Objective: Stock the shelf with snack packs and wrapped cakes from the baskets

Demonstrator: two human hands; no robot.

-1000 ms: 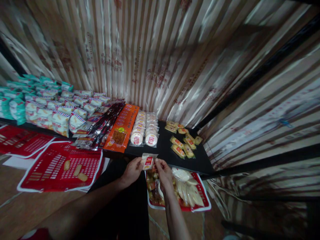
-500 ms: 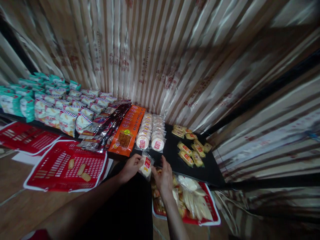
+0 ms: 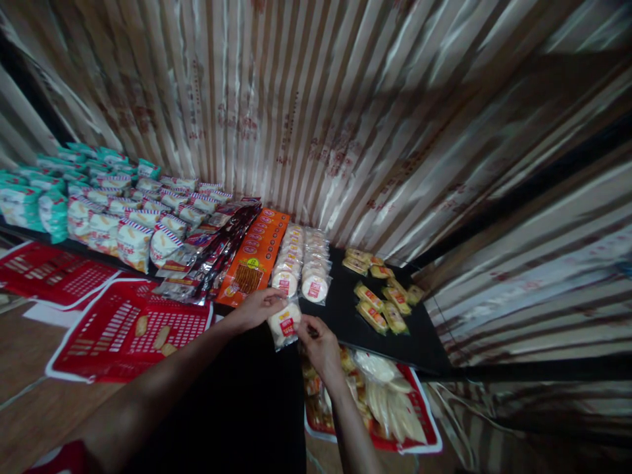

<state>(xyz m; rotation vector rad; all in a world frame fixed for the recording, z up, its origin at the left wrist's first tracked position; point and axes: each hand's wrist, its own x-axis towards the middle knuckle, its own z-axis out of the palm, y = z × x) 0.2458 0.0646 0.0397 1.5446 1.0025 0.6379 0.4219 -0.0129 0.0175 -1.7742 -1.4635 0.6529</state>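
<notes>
My left hand grips the top of a clear packet with a round white cake and a red label, holding it just in front of the black shelf's edge. My right hand is closed in a pinch at the packet's lower right corner. Directly behind the packet lie two rows of the same round white cakes on the shelf. Below my right hand sits a red basket filled with more wrapped snacks.
On the shelf, left to right: teal and white snack bags, dark packets, an orange packet, small yellow packets. Red baskets with a few biscuits lie on the wooden floor at left. A striped curtain hangs behind.
The packet has turned from flat and raised to hanging lower by the shelf edge, and both hands have shifted slightly with it. The camera has moved a little leftward and closer.
</notes>
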